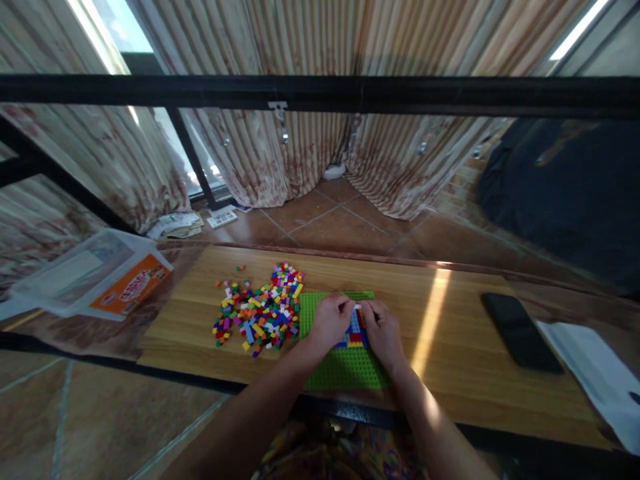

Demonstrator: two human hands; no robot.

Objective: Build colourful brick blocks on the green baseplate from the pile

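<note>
A green studded baseplate [345, 370] lies on the wooden board in front of me. On its middle sits a patch of joined toy bricks [355, 327] in blue, red, white and yellow, partly covered by my hands. At the far edge of this patch, a small white brick [357, 307] shows between my fingertips. My left hand [330, 321] pinches it from the left, fingers closed. My right hand [384, 330] is closed at its right end, with the fingers curled. Left of the baseplate spreads a pile of loose coloured bricks [270, 310].
The wooden board [450, 360] carries a dark phone [521, 331] at right, beside a white sheet or packet [595, 373]. A clear plastic bin [75, 273] with an orange label stands at left. Beyond are a black metal rail [320, 93] and striped curtains [305, 160].
</note>
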